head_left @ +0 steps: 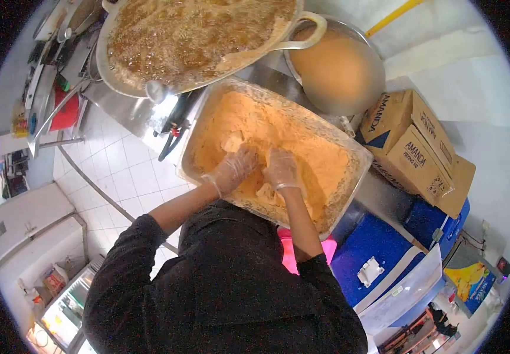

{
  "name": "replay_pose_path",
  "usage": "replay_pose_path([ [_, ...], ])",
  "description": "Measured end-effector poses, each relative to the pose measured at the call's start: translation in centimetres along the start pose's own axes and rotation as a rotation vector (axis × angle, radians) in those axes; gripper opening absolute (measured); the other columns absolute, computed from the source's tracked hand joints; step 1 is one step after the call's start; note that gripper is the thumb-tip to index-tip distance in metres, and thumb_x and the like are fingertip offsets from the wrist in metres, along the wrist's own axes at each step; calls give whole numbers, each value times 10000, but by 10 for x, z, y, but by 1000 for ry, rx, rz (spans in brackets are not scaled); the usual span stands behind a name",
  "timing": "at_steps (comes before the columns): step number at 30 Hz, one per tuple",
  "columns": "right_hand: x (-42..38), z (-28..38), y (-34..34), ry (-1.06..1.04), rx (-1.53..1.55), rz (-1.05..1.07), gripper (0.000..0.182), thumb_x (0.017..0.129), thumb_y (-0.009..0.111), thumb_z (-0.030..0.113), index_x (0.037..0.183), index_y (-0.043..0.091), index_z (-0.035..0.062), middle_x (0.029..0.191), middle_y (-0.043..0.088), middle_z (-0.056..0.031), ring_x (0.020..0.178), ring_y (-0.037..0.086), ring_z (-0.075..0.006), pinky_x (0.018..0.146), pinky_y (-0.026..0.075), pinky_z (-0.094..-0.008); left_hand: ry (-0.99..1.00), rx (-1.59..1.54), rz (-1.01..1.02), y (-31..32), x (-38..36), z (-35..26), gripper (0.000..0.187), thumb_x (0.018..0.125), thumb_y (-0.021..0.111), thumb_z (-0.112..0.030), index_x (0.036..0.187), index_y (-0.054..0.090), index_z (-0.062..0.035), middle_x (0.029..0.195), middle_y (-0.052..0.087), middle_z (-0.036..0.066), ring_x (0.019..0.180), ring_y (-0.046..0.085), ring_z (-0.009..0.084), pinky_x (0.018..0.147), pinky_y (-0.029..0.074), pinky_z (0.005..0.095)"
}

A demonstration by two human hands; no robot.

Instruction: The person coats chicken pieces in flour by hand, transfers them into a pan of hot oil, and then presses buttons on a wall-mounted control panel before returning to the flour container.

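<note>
Both of my hands wear clear plastic gloves and work inside a large rectangular tub [358, 168] of orange breading flour [325, 153]. My left hand [237, 169] is curled down into the flour left of the middle, its fingertips hidden. Close beside it, my right hand [282, 169] also has bent fingers pressed into the flour. Whatever they grip is covered by flour and fingers. A flour-coated lump [232, 141] lies just beyond my left hand. Another coated piece [266, 193] rests below my right hand.
A wide pan of bubbling oil [190, 41] stands beyond the tub, its handle [311, 38] reaching right. Behind the tub is a round metal bowl [293, 62] with orange contents. Cardboard boxes [414, 150] stand at right, above a blue container [355, 253]. A pink container [290, 253] sits below.
</note>
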State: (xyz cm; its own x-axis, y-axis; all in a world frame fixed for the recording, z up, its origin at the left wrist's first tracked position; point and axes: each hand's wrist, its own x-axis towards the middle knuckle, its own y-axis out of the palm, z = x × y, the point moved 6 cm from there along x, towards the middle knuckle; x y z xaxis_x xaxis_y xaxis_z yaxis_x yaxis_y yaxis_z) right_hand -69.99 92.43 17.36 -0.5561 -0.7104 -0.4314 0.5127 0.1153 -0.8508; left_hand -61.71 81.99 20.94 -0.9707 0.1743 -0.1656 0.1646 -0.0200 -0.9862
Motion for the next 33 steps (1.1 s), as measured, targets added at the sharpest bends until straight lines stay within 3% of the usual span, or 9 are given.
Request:
replay_pose_path([
  [1, -6, -2, -2, -3, 20, 34, 449, 801, 663, 194, 1207, 569, 26, 1164, 599, -227, 1178, 551, -351, 919, 500, -485, 36, 62, -111, 0, -7, -1, 390, 909, 492, -143, 1271, 554, -10, 1150, 602, 141, 1144, 535, 305, 820, 505, 407],
  [4, -19, -8, 4, -80, -72, -7, 457, 806, 674, 211, 1217, 567, 41, 1175, 608, -244, 1131, 586, -370, 898, 509, -483, -45, 111, 246, 12, -9, 1, 420, 911, 500, -153, 1303, 539, -8, 1160, 592, 174, 1185, 503, 301, 862, 500, 433],
  [7, -22, -15, 5, -59, -97, 137, 441, 818, 675, 213, 1221, 568, 70, 1092, 638, -249, 1021, 629, -399, 880, 511, -485, -211, 20, 181, 8, -13, 5, 411, 912, 506, -160, 1294, 547, -16, 1130, 606, 167, 1119, 547, 325, 886, 492, 466],
  [10, -43, -27, -23, 18, 23, 190, 416, 838, 655, 203, 1227, 566, 85, 1012, 658, -250, 965, 645, -406, 874, 513, -482, 65, 422, 79, 32, -23, 0, 414, 918, 523, -191, 1268, 545, 29, 1068, 622, 179, 990, 603, 327, 820, 529, 431],
  [16, -72, 28, -4, -216, -114, 171, 370, 896, 575, 183, 1252, 590, 83, 1049, 654, -271, 959, 661, -385, 855, 530, -460, -282, -567, -91, -48, -54, 45, 465, 943, 485, -206, 1252, 498, 142, 906, 628, 236, 912, 646, 356, 821, 535, 434],
  [19, -60, 59, 29, -231, -344, 331, 337, 900, 553, 163, 1222, 640, 112, 1107, 648, -266, 1009, 657, -367, 874, 533, -441, -324, -310, 117, -30, -70, 60, 458, 942, 459, -187, 1272, 492, 130, 983, 653, 251, 957, 653, 365, 903, 503, 444],
  [25, -45, 18, 34, -355, -214, 379, 338, 851, 620, 198, 1181, 665, 140, 1203, 599, -255, 1092, 620, -396, 891, 524, -454, -35, -144, 308, 28, -19, 72, 575, 934, 432, -181, 1436, 368, 91, 1178, 643, 273, 985, 678, 305, 728, 563, 382],
  [28, -67, -22, 0, -241, -15, 272, 414, 819, 674, 230, 1221, 618, 148, 1239, 571, -243, 1099, 606, -416, 903, 515, -467, -17, 138, 269, 52, -9, 70, 668, 947, 507, -371, 1480, 314, -17, 1329, 535, 285, 1111, 619, 362, 962, 490, 416],
  [33, -91, -42, -14, -11, -108, 189, 530, 783, 732, 269, 1273, 560, 167, 1274, 555, -219, 1093, 607, -394, 935, 500, -457, 143, 157, 311, 105, -5, 66, 630, 962, 496, -373, 1499, 324, -93, 1390, 502, 237, 1205, 568, 355, 1039, 442, 379],
])
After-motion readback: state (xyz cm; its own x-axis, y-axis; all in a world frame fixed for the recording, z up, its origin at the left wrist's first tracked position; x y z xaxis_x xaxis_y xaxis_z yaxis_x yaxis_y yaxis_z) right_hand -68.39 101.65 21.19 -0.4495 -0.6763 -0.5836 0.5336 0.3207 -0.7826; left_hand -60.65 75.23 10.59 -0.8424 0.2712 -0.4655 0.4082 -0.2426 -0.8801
